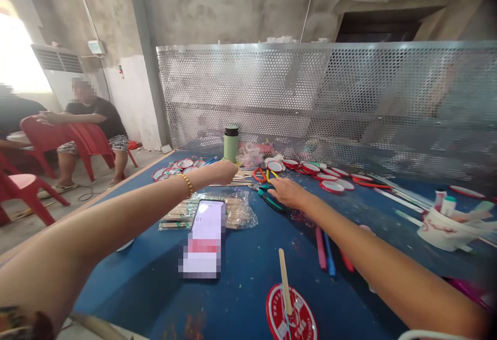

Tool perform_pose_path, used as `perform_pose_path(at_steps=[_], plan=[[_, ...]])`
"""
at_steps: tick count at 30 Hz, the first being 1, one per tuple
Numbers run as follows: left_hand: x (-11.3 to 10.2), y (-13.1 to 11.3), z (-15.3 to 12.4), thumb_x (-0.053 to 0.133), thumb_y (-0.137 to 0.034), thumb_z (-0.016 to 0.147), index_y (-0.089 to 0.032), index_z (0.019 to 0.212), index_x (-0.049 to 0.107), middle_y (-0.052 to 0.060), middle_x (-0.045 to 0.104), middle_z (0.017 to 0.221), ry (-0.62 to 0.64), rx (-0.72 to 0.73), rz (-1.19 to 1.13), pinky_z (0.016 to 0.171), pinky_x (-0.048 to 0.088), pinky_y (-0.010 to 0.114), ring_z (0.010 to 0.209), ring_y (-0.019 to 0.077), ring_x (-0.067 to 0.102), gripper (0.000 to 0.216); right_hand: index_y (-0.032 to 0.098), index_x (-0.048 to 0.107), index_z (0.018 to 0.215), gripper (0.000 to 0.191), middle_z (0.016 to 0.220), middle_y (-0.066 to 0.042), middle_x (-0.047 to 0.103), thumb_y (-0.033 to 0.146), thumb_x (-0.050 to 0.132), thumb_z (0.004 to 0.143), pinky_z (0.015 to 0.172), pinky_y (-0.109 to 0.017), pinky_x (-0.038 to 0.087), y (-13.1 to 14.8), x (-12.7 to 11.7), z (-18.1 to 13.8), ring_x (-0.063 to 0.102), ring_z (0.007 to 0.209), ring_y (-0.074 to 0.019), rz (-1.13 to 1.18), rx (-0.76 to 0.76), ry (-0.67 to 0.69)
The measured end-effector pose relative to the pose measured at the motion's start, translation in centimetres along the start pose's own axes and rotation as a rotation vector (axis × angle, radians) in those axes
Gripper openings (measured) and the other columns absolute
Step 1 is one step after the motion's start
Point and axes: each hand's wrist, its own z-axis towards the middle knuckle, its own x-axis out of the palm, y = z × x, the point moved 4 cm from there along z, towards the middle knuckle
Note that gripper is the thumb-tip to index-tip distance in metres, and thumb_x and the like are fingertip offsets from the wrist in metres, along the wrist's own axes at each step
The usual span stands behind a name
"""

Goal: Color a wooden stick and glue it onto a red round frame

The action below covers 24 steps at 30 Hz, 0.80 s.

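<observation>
My left hand (225, 173), with a beaded bracelet at the wrist, reaches to the far side of the table. Its fingers are curled and mostly hidden, just in front of a green bottle (231, 146) and beside loose wooden sticks (244, 175). My right hand (289, 193) is at the tools, its fingers bent at the yellow-and-orange handles (271, 174) of a hand tool. Teal-handled pliers (274, 203) lie just below that hand. Nearest me is a red round disc (275, 306) with a flat wooden stick (284, 278) lying across it.
A phone (207, 226) rests against bagged wooden sticks (236, 210). More red-rimmed discs (332, 186) lie along the back, before a perforated metal screen (248, 86). At right stands a white tub (438, 231) of tools. People sit on red chairs (91, 141) at left.
</observation>
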Motion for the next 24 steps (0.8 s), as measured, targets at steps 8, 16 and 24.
perform_pose_path(at_steps=[8, 16, 24], plan=[[3.0, -1.0, 3.6, 0.063, -0.035, 0.096, -0.015, 0.126, 0.06, 0.011, 0.062, 0.125, 0.108, 0.024, -0.008, 0.089, 0.057, 0.043, 0.106, 0.0233, 0.065, 0.036, 0.018, 0.067, 0.105, 0.045, 0.109, -0.015, 0.065, 0.058, 0.063, 0.084, 0.083, -0.039, 0.047, 0.3, -0.1, -1.4, 0.063, 0.102, -0.0326, 0.074, 0.016, 0.026], [4.4, -0.9, 4.5, 0.063, -0.036, 0.095, -0.015, 0.126, 0.06, 0.011, 0.063, 0.125, 0.045, 0.03, 0.036, 0.089, 0.057, 0.043, 0.106, 0.0231, 0.065, 0.036, 0.021, 0.071, 0.081, 0.014, 0.093, -0.007, 0.067, 0.031, 0.067, 0.072, 0.073, -0.029, 0.042, -0.6, -0.3, -1.4, 0.062, 0.085, -0.0224, 0.287, 0.076, -0.073], [4.3, -2.1, 3.0, 0.058, -0.007, 0.09, -0.009, 0.114, 0.068, 0.021, 0.068, 0.114, -0.119, 0.096, 0.069, 0.091, 0.051, 0.035, 0.109, 0.0274, 0.065, 0.026, 0.019, 0.06, 0.072, 0.027, 0.068, -0.002, 0.063, 0.044, 0.051, 0.081, 0.059, -0.026, 0.044, -2.6, -3.1, -3.4, 0.061, 0.065, -0.0167, 0.83, 0.168, -0.202]])
